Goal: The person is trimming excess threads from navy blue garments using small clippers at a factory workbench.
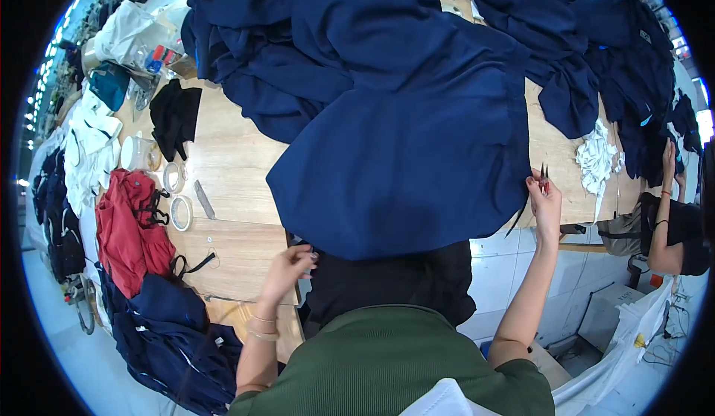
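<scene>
A large navy-blue garment (417, 170) spreads over the table in front of me and hangs past its near edge onto my lap. At its right edge is my right hand (547, 204), closed around small red-handled thread snips (544, 178) whose blades point away from me. A dark strip hangs from the cloth edge below that hand. Near the garment's lower left edge is my left hand (289, 271), its fingers curled together in a pinch. Whatever lies between those fingertips is too small to make out.
More navy garments (246, 51) are heaped at the far side. White scraps (596, 159) lie to the right. On the left are tape rolls (181, 213), a grey blade-like strip (203, 198), a red garment (132, 230) and black cloth (175, 118). A co-worker's arm (661, 222) shows far right.
</scene>
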Action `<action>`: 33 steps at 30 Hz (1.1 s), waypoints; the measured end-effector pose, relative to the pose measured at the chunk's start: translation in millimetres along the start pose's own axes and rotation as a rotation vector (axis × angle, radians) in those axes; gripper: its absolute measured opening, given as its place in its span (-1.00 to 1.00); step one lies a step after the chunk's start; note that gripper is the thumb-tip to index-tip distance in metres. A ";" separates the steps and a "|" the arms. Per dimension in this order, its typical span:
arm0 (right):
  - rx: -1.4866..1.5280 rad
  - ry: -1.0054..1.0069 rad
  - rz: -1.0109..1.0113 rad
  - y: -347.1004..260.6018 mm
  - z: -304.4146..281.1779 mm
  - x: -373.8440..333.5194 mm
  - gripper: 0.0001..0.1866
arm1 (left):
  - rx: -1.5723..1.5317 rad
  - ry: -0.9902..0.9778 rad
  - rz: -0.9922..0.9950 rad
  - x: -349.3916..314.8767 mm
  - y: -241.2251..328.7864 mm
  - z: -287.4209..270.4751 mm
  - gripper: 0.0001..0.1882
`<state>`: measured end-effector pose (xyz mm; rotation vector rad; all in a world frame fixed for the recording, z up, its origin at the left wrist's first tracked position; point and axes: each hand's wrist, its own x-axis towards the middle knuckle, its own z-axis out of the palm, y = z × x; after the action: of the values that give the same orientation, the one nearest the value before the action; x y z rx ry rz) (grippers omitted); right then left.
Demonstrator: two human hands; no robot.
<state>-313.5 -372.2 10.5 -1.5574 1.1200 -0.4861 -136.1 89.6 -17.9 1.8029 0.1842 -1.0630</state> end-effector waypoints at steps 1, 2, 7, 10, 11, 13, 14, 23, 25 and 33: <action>-0.056 -0.007 -0.013 -4.2 4.1 -1.3 -0.74 | 0.000 0.003 -0.006 3.9 -11.8 12.3 -0.71; -0.078 0.000 0.003 0.6 3.7 3.4 -0.74 | -0.122 0.014 0.063 19.3 -27.7 23.2 -0.67; -0.281 -0.233 0.081 4.8 -30.1 12.7 -0.87 | -0.354 -0.002 0.016 41.5 -35.0 21.5 -0.72; -0.292 -0.262 0.128 8.9 -37.0 9.1 -0.88 | 0.403 0.115 0.396 21.8 -19.1 11.9 -0.74; -0.077 -0.133 -0.016 12.3 -36.4 8.0 -0.86 | 0.609 -0.019 0.274 12.6 -1.3 -4.8 -0.69; 0.138 -0.006 -0.159 13.3 -40.7 5.8 -0.84 | 0.670 -0.103 0.087 -10.1 38.2 -39.7 -0.60; 0.200 0.065 -0.298 10.0 -48.9 7.1 -0.79 | 0.415 -0.129 0.232 -34.0 66.4 -49.0 -0.50; 0.365 0.149 -0.541 -89.4 38.1 11.8 -0.75 | -0.548 0.308 0.770 30.9 97.2 -136.1 -0.62; 0.187 0.065 -0.520 -74.1 67.8 46.4 -0.87 | -0.627 0.295 0.631 90.8 105.4 -117.0 -0.62; 0.323 0.025 -0.334 -32.8 87.7 78.9 -0.90 | -0.493 0.191 0.592 132.1 114.0 -67.2 -0.65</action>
<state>-194.3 -394.4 -6.5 -1.4558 0.7544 -0.8686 45.1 44.9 -29.4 1.3730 0.0156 -0.3792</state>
